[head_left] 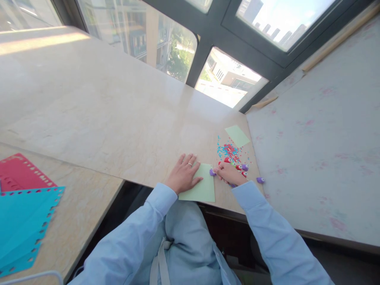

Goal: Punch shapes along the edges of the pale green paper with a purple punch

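Dark window frame [204, 37], green tree [178, 61] outside, pale building [228, 73], flower-patterned wall [320, 146]

No readable text, labels or numbers anywhere.

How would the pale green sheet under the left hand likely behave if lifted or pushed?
The pale green sheet likely weighs little, as it looks like thin paper. Lifted by one corner, it would probably bend, since no thickness shows at its edges. Pushed, it might slide on the smooth-looking tabletop, unless the left hand resting partly on it presses firmly.
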